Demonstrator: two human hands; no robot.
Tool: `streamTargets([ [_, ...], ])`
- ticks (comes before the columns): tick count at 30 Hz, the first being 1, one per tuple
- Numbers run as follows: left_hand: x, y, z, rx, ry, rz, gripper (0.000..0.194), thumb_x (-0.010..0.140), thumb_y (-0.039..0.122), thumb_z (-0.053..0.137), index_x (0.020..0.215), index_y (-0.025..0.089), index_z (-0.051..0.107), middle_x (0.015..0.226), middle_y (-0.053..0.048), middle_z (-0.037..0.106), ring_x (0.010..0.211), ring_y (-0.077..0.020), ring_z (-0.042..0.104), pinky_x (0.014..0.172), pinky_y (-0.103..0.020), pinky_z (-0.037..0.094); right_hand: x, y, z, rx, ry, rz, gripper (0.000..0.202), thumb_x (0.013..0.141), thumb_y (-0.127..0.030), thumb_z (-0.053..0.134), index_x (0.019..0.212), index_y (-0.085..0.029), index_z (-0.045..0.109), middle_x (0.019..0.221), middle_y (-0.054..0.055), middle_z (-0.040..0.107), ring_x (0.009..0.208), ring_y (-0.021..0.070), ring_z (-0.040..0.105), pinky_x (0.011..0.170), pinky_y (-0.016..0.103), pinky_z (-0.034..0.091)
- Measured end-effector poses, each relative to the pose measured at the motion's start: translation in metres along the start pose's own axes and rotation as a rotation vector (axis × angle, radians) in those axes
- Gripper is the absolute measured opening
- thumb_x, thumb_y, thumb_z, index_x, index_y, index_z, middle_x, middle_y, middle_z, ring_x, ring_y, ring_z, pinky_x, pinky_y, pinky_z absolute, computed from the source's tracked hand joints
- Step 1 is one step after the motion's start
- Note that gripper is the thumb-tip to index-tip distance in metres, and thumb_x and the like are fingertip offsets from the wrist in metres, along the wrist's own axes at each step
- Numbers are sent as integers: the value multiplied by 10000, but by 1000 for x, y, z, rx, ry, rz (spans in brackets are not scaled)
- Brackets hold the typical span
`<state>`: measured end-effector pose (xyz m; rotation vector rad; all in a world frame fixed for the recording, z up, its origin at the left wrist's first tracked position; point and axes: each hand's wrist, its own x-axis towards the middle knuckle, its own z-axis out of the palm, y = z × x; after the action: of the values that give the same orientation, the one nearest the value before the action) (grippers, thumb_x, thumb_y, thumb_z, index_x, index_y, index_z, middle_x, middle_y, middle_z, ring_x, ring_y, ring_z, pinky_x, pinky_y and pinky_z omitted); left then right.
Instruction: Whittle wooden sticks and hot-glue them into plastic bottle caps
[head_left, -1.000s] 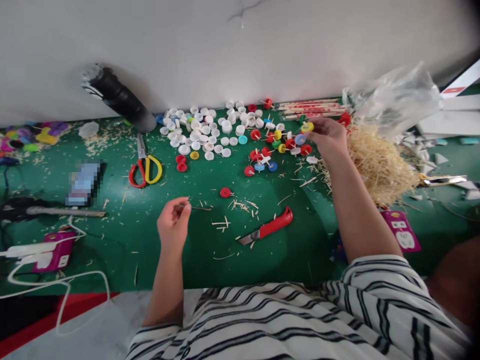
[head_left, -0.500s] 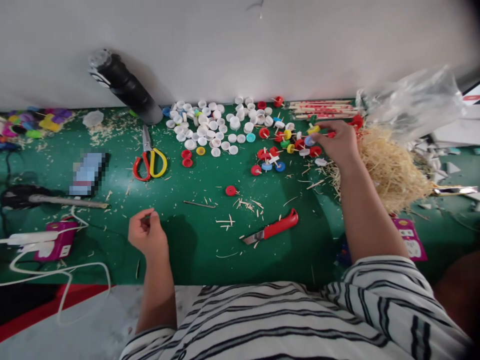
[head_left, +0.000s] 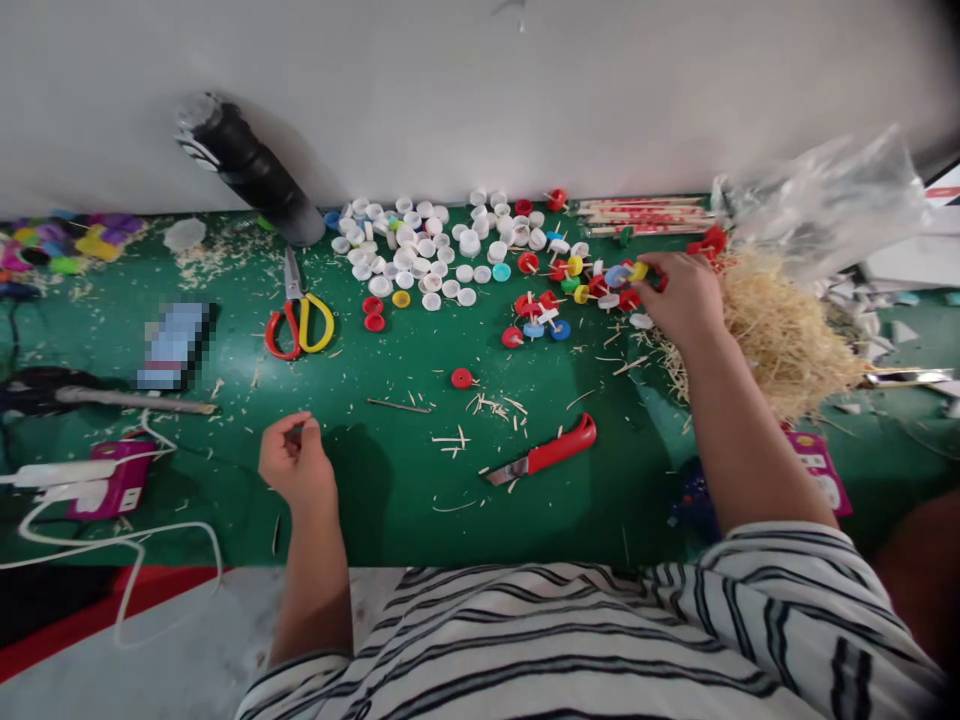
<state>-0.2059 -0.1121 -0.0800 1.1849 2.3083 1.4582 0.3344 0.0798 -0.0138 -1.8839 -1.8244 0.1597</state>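
At the far right of the pile, my right hand (head_left: 684,300) is closed, its fingertips pinching a yellow bottle cap (head_left: 638,271). Just left of it lies a light blue cap (head_left: 616,277), among red, yellow and white caps with thin sticks through them. My left hand (head_left: 298,458) hovers over the left front of the table, fingers curled in and nothing visible between them. In front of me are a red cap with a stick (head_left: 461,379) and a red-handled knife (head_left: 562,444), with wood slivers around them.
Many loose white caps (head_left: 405,258) lie along the wall. Scissors (head_left: 300,320), a black bottle (head_left: 251,165) and a phone (head_left: 174,345) are at left, near a pink box with cables (head_left: 124,480). Bundled sticks (head_left: 645,215), wood shavings (head_left: 784,340) and a plastic bag (head_left: 832,210) are at right.
My right hand has moved slightly right and down, and the yellow cap at its fingertips has shifted with it. My left hand has hardly moved.
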Motion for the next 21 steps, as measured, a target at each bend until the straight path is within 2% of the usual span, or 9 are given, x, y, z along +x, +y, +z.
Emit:
streamTargets([
  [3, 0, 2, 1, -55, 78, -49, 276, 814, 354, 709, 1004, 155, 727, 821, 10, 652, 618, -96, 491, 615, -255, 427, 3, -1, -3, -8, 28, 6, 349, 847, -177, 773, 1194, -212, 778, 1237, 170, 770, 1132, 313, 603, 1093, 485, 432],
  [6, 0, 3, 2, -40, 73, -54, 282, 809, 361, 714, 1002, 157, 740, 819, 9, 665, 619, -98, 509, 611, -256, 436, 5, 2, -5, 12, 86, 37, 366, 827, -198, 794, 1193, -211, 778, 1219, 163, 775, 1072, 287, 616, 1059, 458, 454],
  [11, 0, 4, 3, -86, 79, -56, 258, 790, 315, 735, 986, 148, 751, 823, 7, 675, 628, -98, 518, 621, -258, 440, 4, 8, -1, 174, 191, 129, 361, 811, -246, 804, 1170, -224, 766, 1114, 108, 793, 895, 222, 642, 888, 402, 531],
  [17, 0, 3, 2, -94, 70, -50, 249, 807, 311, 740, 993, 146, 762, 840, -5, 686, 637, -99, 531, 631, -257, 439, 10, 2, 1, 371, 249, 146, 339, 848, -216, 757, 1186, -214, 734, 1162, 126, 793, 910, 204, 693, 874, 378, 563],
  [21, 0, 1, 1, -80, 60, -39, 248, 820, 323, 730, 999, 153, 755, 869, -15, 701, 654, -108, 543, 644, -265, 460, 17, -4, -5, 302, 239, 136, 360, 851, -231, 758, 1210, -227, 741, 1157, 102, 798, 884, 193, 672, 839, 361, 554],
])
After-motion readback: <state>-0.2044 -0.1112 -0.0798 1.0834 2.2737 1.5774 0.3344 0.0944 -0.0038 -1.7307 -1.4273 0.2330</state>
